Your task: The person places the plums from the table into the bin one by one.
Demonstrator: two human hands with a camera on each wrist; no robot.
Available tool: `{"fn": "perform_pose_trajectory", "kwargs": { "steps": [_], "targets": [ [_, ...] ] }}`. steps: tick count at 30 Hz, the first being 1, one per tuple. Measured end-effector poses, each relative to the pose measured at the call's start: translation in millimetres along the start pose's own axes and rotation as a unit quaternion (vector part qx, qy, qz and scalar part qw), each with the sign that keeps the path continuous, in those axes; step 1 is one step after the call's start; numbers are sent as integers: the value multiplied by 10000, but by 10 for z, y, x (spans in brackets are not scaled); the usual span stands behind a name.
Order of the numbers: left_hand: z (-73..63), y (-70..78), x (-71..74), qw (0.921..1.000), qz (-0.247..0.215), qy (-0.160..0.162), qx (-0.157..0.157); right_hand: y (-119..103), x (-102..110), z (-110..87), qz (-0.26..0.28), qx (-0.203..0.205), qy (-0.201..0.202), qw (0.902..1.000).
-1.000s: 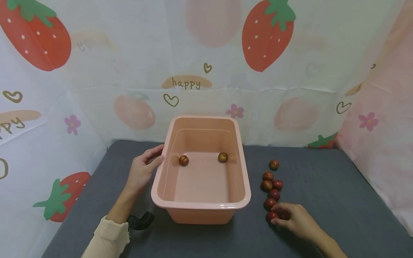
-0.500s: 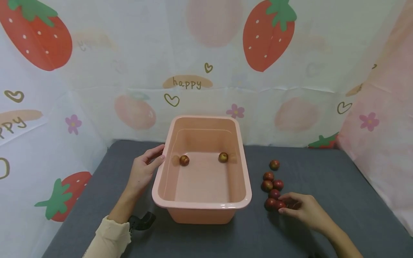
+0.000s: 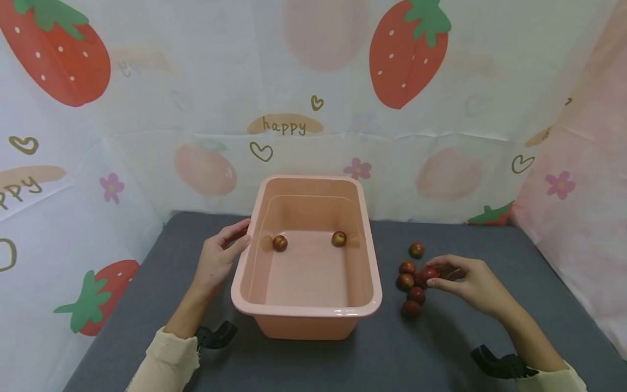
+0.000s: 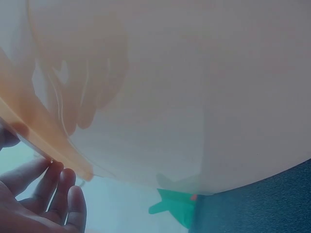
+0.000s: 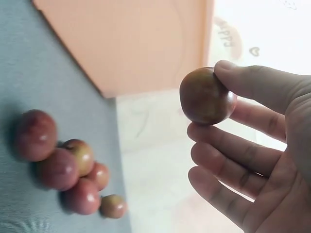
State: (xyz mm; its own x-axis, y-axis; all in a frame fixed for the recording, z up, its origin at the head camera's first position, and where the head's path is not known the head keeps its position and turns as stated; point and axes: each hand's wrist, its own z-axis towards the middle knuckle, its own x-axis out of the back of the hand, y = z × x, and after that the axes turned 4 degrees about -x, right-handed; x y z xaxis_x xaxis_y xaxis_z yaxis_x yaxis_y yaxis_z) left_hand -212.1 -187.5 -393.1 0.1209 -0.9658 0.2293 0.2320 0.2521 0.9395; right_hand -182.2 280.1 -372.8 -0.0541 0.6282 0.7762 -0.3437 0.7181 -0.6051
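Observation:
A pink plastic basin [image 3: 313, 311] stands mid-table, with two reddish-brown plums [image 3: 280, 243] lying apart inside it. My left hand [image 3: 217, 261] holds the basin's left rim, thumb on the rim and fingers against the outside. My right hand [image 3: 472, 283] pinches a plum [image 5: 208, 96] between thumb and fingertips, raised off the table in the right wrist view. Below it several loose plums [image 3: 411, 309] lie in a short cluster right of the basin, with one plum [image 3: 417, 250] slightly apart at the far end. In the head view the held plum partly hides another.
A dark grey cloth [image 3: 490, 256] covers the table. White sheeting with printed strawberries [image 3: 409, 60] hangs close behind and along the left; pinkish sheeting [image 3: 568, 234] bounds the right. Black wrist straps with mounts [image 3: 504, 363] sit on both forearms.
My right hand has picked up the nearest plum of the cluster and moved it up and away, over the other plums. The left hand and the basin stay in place.

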Motion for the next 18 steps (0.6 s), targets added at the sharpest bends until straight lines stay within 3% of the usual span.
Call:
{"fn": "perform_pose_trajectory", "kwargs": {
  "steps": [6,18],
  "targets": [
    [0,3,-5,10000,15,37,44,-91,97,216,-113,222,61,9997],
    [-2,-8,-9,10000,8,46,56,-365,268,684,-52,155,-236,9996]
  ]
}}
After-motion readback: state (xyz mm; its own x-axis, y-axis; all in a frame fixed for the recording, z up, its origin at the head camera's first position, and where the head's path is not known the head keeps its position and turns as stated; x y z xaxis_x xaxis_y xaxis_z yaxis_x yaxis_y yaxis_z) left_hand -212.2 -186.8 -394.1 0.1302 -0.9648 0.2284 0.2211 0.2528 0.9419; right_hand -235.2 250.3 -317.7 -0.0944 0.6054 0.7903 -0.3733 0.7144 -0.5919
